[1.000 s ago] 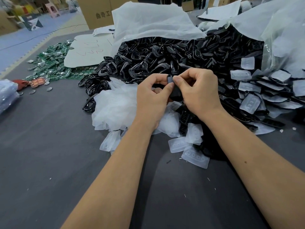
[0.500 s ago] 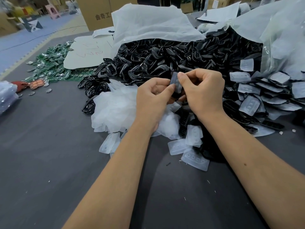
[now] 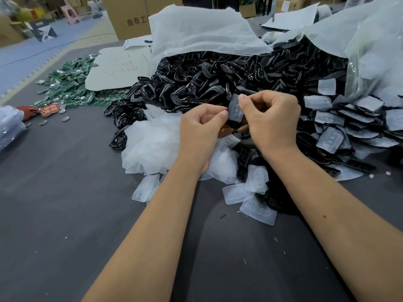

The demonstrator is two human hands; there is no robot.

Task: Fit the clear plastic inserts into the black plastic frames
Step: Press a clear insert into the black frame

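— Black plastic frames (image 3: 218,83), where are they?
— Heaped in a glossy mound spilling from a white translucent bag (image 3: 202,33) across the far side of the dark grey tabletop (image 3: 65,203).
— And the clear plastic inserts?
— A loose pile of clear plastic inserts (image 3: 152,142) lies just in front of the mound, with a few singles near the forearms. Finished pieces (image 3: 349,118) stack to the right.
— What lies to the left?
— A scatter of green circuit boards (image 3: 72,83).
— The hands?
— Left hand (image 3: 200,127) and right hand (image 3: 272,118) meet above the pile. Both grips pinch one clear insert (image 3: 235,109), thumbs on its edges, over a black frame (image 3: 234,125) mostly hidden behind the fingers.
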